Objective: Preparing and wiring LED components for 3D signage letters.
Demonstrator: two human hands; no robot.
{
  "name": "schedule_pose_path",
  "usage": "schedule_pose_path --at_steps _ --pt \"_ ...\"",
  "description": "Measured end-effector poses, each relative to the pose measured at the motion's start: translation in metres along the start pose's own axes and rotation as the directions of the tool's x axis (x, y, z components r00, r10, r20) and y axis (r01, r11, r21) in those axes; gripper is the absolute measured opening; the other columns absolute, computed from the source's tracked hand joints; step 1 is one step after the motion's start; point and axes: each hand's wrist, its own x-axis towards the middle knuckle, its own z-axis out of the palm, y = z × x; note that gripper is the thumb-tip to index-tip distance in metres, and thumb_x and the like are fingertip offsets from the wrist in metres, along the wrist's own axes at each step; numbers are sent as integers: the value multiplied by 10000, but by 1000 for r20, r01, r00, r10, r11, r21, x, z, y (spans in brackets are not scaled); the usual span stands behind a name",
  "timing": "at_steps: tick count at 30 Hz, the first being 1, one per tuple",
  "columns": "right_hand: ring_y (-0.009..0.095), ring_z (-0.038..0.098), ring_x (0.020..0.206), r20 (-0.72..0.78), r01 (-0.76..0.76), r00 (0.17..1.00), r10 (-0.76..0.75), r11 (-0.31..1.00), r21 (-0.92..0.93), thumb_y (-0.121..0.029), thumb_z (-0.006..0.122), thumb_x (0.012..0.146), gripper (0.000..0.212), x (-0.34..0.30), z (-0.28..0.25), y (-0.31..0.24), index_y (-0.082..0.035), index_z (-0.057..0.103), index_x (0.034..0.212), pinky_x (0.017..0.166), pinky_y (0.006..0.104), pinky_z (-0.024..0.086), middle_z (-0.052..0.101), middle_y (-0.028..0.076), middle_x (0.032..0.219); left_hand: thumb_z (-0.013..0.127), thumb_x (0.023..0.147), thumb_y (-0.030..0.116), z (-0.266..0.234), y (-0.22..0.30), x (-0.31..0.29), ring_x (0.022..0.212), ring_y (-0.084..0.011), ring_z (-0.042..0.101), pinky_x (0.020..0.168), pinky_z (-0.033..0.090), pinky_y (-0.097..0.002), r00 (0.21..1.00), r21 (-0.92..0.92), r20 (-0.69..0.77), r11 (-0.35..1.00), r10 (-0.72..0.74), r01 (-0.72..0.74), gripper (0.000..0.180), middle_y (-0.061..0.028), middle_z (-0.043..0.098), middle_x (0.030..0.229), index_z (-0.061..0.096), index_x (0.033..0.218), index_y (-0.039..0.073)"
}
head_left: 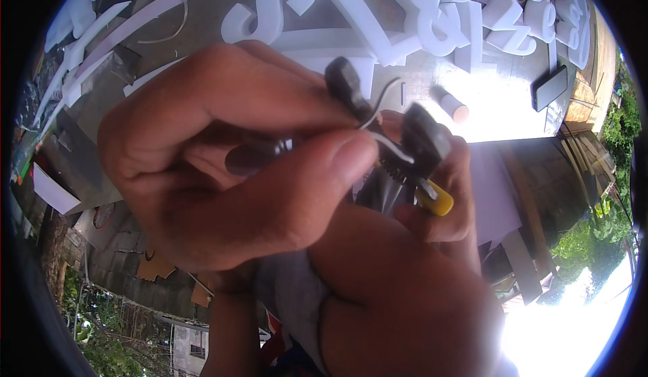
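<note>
My left hand [223,127] is large and close to the camera, its thumb and index finger pinched around a thin pale wire [389,95]. Two curved ends of it stick out past the thumb tip. Just beyond, my right hand [455,195] is closed around a hand tool [425,141] with dark, blocky jaws, a small spring and a yellow handle end. The wire lies between the tool's dark parts; whether they touch it I cannot tell. The left palm is shadowed, with a dark, shiny object [253,157] partly seen inside it.
Several thick white letter shapes [368,22] stand on the grey metal table [202,19] at the far side. A small cylinder [451,103] and a dark phone-like slab [550,88] lie toward the right. White strips [74,73] lean at the far left.
</note>
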Motion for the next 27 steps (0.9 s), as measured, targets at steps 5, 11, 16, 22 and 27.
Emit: schedule_pose_path --at_steps 5,11,16,22,27 --pt "284 615 830 2 -4 1000 4 999 -52 -350 631 414 812 -2 -3 0 103 570 1084 755 351 456 622 175 922 569 732 125 5 3 -1 657 -257 614 563 492 -315 998 9 -43 999 -46 47 155 -186 564 682 494 721 -10" --pt "274 620 794 15 -112 993 114 989 -95 -342 645 401 798 -6 -11 -9 101 583 1061 735 340 462 625 168 891 589 713 115 12 -3 -2 664 -262 617 549 508 -332 999 -69 -44 997 -32 29 155 -172 556 664 490 694 -3" --pt "266 626 775 -5 -69 998 69 990 -122 -313 658 392 758 -6 -14 -9 101 596 1024 715 332 468 626 166 878 589 723 92 -5 -26 -8 719 -280 637 569 537 -356 992 -149 -44 981 121 -126 136 -161 560 693 495 701 -5" --pt "245 621 757 -55 -73 996 66 988 -135 -260 668 400 686 -7 -15 -9 103 602 979 697 314 465 624 155 855 564 746 69 4 -18 -7 774 -288 647 586 552 -369 993 -145 -60 983 105 -113 98 -166 573 727 508 724 -9" --pt "212 601 731 -39 -70 997 66 989 -130 -227 666 411 649 -4 -10 -7 110 604 962 682 293 453 620 140 840 584 704 79 10 -19 -8 713 -257 607 590 495 -338 984 -91 -116 986 132 -143 119 -150 561 676 498 707 -4"
